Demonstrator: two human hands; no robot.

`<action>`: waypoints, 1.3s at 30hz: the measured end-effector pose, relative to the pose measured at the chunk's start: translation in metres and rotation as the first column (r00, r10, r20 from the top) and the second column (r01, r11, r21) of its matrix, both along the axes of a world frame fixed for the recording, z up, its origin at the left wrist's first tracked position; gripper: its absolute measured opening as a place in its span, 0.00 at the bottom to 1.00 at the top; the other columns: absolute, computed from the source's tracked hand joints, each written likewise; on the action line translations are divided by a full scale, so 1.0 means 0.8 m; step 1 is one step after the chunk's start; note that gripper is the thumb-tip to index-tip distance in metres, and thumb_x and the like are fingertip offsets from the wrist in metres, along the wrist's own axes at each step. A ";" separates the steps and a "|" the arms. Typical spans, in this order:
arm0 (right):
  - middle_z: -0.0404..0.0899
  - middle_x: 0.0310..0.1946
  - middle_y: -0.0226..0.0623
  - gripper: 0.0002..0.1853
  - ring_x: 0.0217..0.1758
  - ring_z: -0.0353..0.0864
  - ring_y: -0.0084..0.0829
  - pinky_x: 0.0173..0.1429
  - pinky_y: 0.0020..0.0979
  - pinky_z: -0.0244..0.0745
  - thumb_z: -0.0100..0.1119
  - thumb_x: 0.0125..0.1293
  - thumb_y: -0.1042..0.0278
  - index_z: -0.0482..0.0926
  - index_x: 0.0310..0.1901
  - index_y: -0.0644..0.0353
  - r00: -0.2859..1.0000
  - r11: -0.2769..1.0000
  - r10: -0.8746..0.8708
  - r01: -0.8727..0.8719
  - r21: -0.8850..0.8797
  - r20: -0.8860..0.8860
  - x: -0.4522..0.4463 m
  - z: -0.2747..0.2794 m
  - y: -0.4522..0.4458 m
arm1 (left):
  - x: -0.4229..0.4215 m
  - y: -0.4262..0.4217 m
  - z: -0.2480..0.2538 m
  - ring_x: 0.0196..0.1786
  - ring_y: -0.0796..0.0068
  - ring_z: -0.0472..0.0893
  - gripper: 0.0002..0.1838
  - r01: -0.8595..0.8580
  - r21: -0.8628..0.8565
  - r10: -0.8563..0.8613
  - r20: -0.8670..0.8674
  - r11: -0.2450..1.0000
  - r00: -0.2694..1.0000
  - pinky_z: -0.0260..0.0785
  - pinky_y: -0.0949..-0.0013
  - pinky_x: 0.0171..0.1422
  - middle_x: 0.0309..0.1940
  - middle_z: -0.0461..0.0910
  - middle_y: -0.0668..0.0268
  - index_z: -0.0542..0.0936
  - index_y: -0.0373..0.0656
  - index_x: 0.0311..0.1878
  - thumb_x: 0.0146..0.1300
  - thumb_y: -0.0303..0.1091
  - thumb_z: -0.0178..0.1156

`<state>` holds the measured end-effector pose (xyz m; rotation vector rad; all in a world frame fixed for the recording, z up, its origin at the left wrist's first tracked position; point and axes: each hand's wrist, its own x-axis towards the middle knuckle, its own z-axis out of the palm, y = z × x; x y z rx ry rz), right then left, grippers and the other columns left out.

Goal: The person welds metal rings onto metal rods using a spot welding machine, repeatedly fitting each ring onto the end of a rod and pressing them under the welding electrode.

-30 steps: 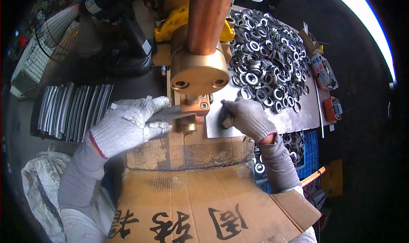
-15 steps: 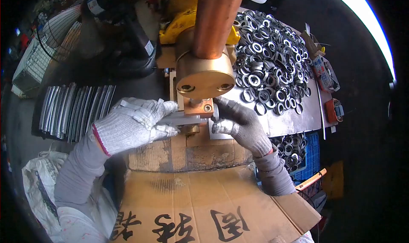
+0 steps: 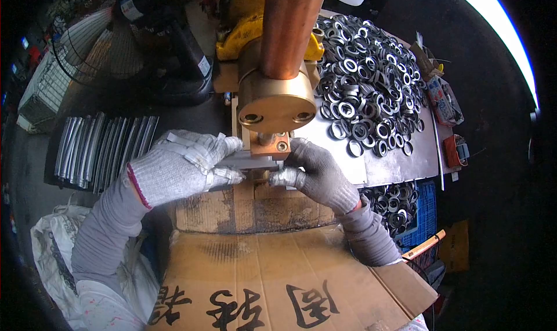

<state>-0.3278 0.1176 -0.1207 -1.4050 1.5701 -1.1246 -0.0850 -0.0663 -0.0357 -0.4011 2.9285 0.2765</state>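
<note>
My left hand, in a white knit glove with tape on its fingers, pinches a grey metal strip that points right. The strip lies just under a small copper block, which hangs below a brass cylinder on a thick copper rod. At the strip's right end is my right hand, in a darker, dirty glove. Its thumb is below the strip's level and its fingers are beside the block, closed around that end. Whatever lies between these fingers is mostly hidden.
Many metal rings are heaped on the table at right, with more in a blue crate below. Metal strips lie in a row at left. Cardboard with black characters covers the front. A yellow machine part stands behind.
My right hand has moved left, its thumb now closer to the strip's end. The round edge seen earlier between its fingers is less visible. My left hand has hardly moved.
</note>
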 end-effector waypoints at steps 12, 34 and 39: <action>0.90 0.42 0.37 0.29 0.44 0.89 0.28 0.53 0.35 0.85 0.85 0.67 0.58 0.86 0.64 0.64 0.964 0.976 -0.015 -0.043 -0.211 -0.264 0.004 0.013 -0.001 | 0.002 0.006 -0.005 0.57 0.44 0.90 0.31 -0.056 0.023 0.058 -0.107 0.998 0.993 0.81 0.44 0.65 0.53 0.89 0.49 0.85 0.45 0.68 0.77 0.61 0.68; 0.88 0.63 0.52 0.41 0.62 0.92 0.42 0.69 0.40 0.87 0.84 0.68 0.65 0.75 0.78 0.70 0.992 0.999 0.026 -0.030 -0.032 -0.123 0.004 0.023 0.000 | 0.011 -0.028 -0.006 0.60 0.40 0.88 0.36 -0.052 0.176 0.048 0.027 0.983 0.999 0.78 0.46 0.69 0.56 0.89 0.44 0.83 0.46 0.73 0.78 0.66 0.65; 0.90 0.66 0.44 0.36 0.65 0.89 0.31 0.70 0.36 0.84 0.82 0.71 0.63 0.79 0.76 0.69 0.997 0.997 0.027 -0.032 0.066 0.075 -0.007 0.052 0.003 | 0.007 0.016 -0.011 0.56 0.48 0.90 0.22 -0.033 -0.099 0.047 0.150 0.995 0.988 0.84 0.47 0.54 0.51 0.90 0.51 0.88 0.47 0.56 0.79 0.58 0.64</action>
